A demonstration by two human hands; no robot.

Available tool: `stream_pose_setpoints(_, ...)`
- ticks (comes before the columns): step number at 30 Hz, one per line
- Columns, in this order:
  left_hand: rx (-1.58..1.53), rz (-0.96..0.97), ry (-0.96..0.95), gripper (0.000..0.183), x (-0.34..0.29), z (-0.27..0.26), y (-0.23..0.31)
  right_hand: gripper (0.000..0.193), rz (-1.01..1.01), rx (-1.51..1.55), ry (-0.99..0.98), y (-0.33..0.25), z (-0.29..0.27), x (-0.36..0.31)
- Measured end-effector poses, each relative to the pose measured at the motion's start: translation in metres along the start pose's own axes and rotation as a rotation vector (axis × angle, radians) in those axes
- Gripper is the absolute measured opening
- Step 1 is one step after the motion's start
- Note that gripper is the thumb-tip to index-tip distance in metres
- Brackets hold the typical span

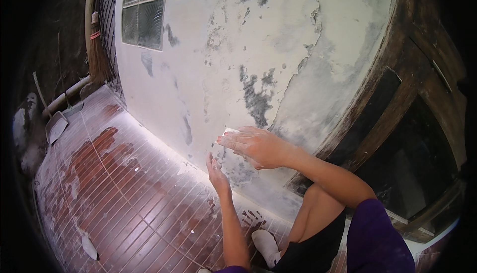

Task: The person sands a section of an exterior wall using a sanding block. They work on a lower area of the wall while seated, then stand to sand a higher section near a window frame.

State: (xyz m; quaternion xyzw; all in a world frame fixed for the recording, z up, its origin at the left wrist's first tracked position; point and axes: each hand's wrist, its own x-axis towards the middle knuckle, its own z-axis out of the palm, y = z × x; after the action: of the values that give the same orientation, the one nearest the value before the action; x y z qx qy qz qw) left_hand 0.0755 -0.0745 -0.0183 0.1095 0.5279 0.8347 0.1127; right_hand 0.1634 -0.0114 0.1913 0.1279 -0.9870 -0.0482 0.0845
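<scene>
Pinning white sheet (230, 130) beneath right fingers (237, 140) | against wall (196, 81) | left fingers (210, 163) released

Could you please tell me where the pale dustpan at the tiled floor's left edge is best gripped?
Probably by the upper end of its handle, coming from above: the slim handle slants up, away from the broad, low scoop.

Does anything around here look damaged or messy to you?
Yes. The wall has a jagged crack, with dark blotches above the right hand. Whitish dust coats much of the reddish floor, where an odd handprint-like mark shows.
</scene>
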Motion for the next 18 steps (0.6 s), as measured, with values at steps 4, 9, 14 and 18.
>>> stream_pose_setpoints(4, 0.134, 0.087, -0.183, 0.06, 0.009, 0.023, -0.028, 0.068, 0.069, 0.052, -0.1, 0.011, -0.002, -0.011)
stream_pose_setpoints(9, 0.39, 0.357, -0.144, 0.062, 0.033, 0.046, -0.052, 0.063, 0.087, 0.064, -0.193, 0.025, 0.006, -0.022)
stream_pose_setpoints(14, 0.324, 0.254, -0.002, 0.06, 0.057, 0.056, -0.06, 0.066, 0.054, 0.178, -0.313, 0.028, 0.013, -0.028)
stream_pose_setpoints(18, 0.317, 0.258, 0.088, 0.059, 0.077, 0.053, -0.074, 0.057, 0.085, 0.272, -0.367, 0.03, 0.015, -0.026)
